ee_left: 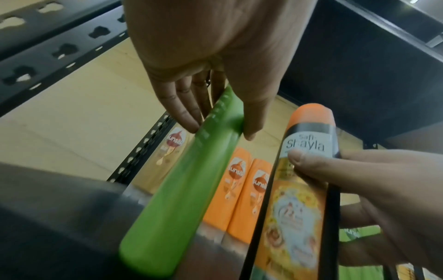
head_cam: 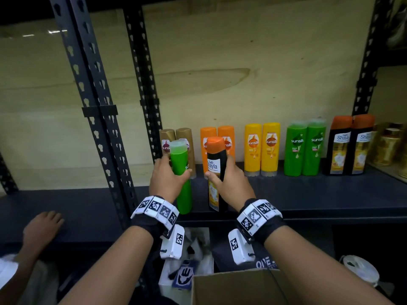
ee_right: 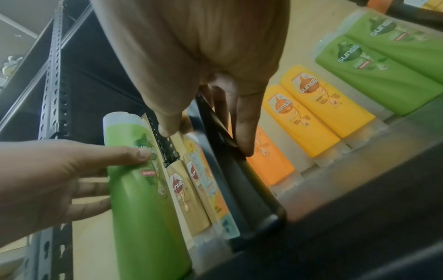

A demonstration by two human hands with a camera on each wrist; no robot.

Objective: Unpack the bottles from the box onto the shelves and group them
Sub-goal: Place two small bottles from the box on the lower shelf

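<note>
While both hands are up at the rack, quick rundown of what's showing:

Left hand (head_cam: 167,181): fingers and thumb wrapped round a green bottle (head_cam: 182,179), held upright over the front edge of the shelf (head_cam: 308,194).

Right hand (head_cam: 229,183): gripping a black bottle with an orange cap (head_cam: 217,168), "Shayla" on the label, also upright, just beside the green one.

Shelf surface: dark, matte, kinda smooth. Along the back sit pairs: two gold bottles (head_cam: 176,137), two orange bottles (head_cam: 220,134), two yellow bottles (head_cam: 262,148), two green sunsilk bottles (head_cam: 305,148), two black Shayla bottles (head_cam: 350,145). Each pair stands touching, with small gaps between pairs.

Rack: black slotted metal uprights (head_cam: 92,102), pale wood-look backing panel (head_cam: 220,62) behind everything.

Next bay right: shiny gold jars (head_cam: 387,146), blurry.

Box: cardboard box (head_cam: 237,287) below the hands, open flap at the bottom edge of the head view, well under the shelf.

Down low: white bag-ish clutter (head_cam: 189,260), too dim to tell what.

Someone else: another person's hand (head_cam: 43,227) resting on the shelf edge at far left.

Room: dim, yellowish light.
</note>
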